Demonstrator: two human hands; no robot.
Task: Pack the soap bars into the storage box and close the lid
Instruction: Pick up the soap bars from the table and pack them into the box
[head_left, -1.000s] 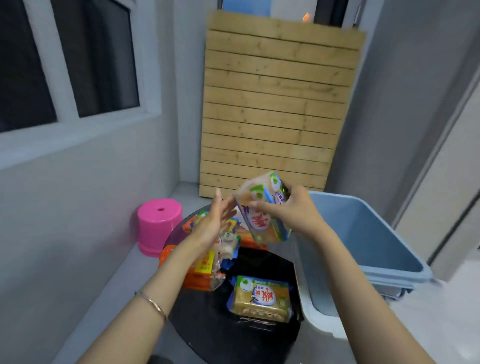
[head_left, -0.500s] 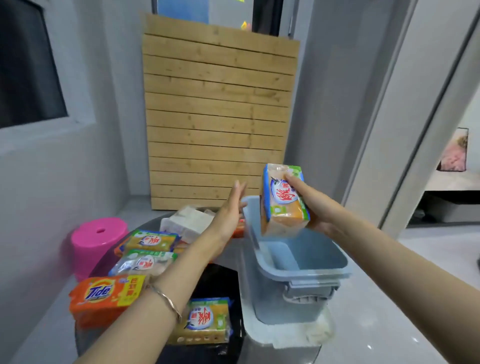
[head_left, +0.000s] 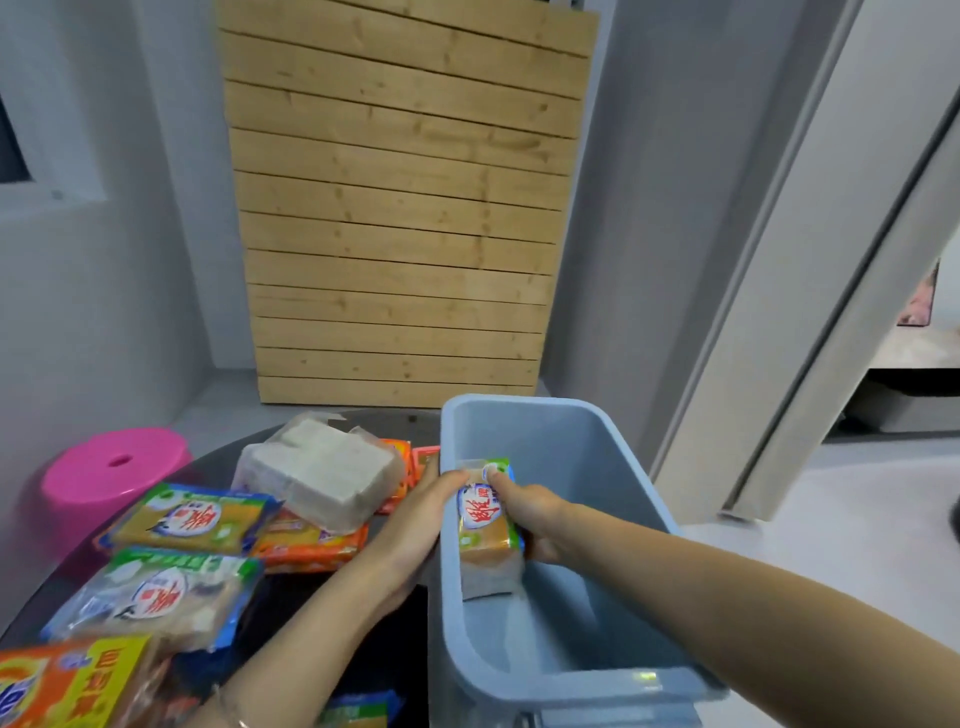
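Lowered soap bar (head_left: 485, 525) from above rim into storage box (head_left: 613, 467), right hand (head_left: 530, 512) gripping from behind. Moved left hand (head_left: 415, 525) onto box's near wall, fingertips (head_left: 457, 477) touching wrapper.

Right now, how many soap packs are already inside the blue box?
1: a yellow soap pack stands on end against the left wall of the blue box, with the left hand and right hand on it. The other packs lie outside on the table.
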